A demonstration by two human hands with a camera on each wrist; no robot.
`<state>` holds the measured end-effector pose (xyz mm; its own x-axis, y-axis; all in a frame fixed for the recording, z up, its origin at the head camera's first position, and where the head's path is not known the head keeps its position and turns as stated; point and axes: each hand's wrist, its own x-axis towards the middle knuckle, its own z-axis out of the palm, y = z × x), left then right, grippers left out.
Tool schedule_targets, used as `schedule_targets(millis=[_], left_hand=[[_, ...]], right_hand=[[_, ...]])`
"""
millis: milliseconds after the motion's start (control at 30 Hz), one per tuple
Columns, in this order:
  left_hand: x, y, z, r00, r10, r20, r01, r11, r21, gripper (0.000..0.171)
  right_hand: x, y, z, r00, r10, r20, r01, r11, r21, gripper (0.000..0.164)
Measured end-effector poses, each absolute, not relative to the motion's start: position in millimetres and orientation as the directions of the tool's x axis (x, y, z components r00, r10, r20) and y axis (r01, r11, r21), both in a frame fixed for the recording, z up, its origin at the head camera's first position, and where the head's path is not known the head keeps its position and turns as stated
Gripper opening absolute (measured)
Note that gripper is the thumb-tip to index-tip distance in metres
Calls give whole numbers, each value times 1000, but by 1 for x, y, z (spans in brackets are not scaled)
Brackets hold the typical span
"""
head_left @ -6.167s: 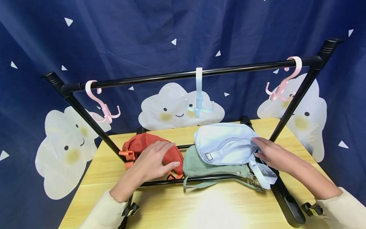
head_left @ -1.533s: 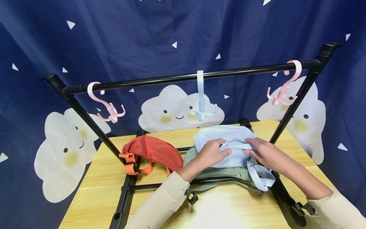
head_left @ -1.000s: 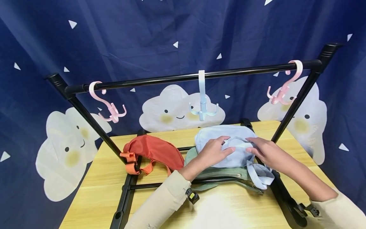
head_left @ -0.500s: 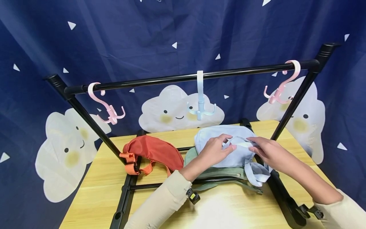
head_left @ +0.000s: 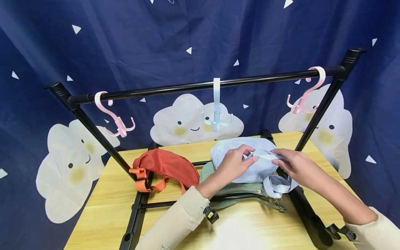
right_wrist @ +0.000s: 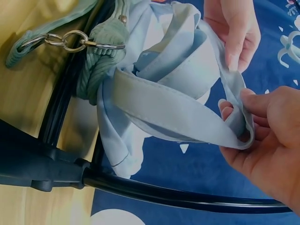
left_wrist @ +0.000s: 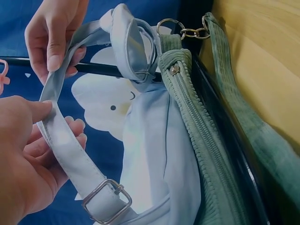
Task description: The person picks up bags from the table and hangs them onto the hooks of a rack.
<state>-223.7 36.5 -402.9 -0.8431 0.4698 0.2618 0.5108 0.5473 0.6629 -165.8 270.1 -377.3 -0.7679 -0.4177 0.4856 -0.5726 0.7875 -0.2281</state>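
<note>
A light blue fabric bag (head_left: 223, 149) lies on a green bag (head_left: 240, 188) on the lower bars of the rack. My left hand (head_left: 234, 162) pinches the blue bag's strap (left_wrist: 70, 145) between thumb and fingers, above a metal slide buckle (left_wrist: 107, 201). A short way to the right along the same strap, my right hand (head_left: 297, 166) pinches it too. In the right wrist view, the rest of the strap (right_wrist: 164, 105) hangs in loose loops beside the right hand (right_wrist: 276, 136). To the left lies a red bag (head_left: 168, 166) with orange straps (head_left: 142, 185), untouched.
A black rack (head_left: 175, 89) stands over the bags on a wooden table (head_left: 93, 215). From its top bar hang a pink hook (head_left: 120, 126) at left, a light blue hook (head_left: 216, 118) in the middle and another pink hook (head_left: 301, 104) at right. A dark blue curtain (head_left: 140, 41) hangs behind.
Since the oldest frame, my left hand has gone from the red bag to the blue bag's strap. Over the last second, the strap has lifted between both hands and its loose loop has shifted left.
</note>
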Motion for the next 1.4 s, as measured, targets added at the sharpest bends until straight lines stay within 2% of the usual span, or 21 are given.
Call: schedule_targets(millis=[533,767,1100,1400], left_hand=[[-222,41,-389,-788,522,325,581,458,672,23],[-224,43,-383,-740,542,399,660,466,589,19],[-223,46,-374,-699,534,475,712,465,526,24],[-220,50,-367,-670,543,506,736,399,547,28]], right_hand=[[-163,266,-369,-743,-309,594,-539,802,-257,28],[-163,268,-367,-707,-277,650,-552,791,-263,28],[-157,269,-359,-695,-273,665,-572,770,-282,31],[-155,268,-352,-691,-270,671,-584,756,-297,29]])
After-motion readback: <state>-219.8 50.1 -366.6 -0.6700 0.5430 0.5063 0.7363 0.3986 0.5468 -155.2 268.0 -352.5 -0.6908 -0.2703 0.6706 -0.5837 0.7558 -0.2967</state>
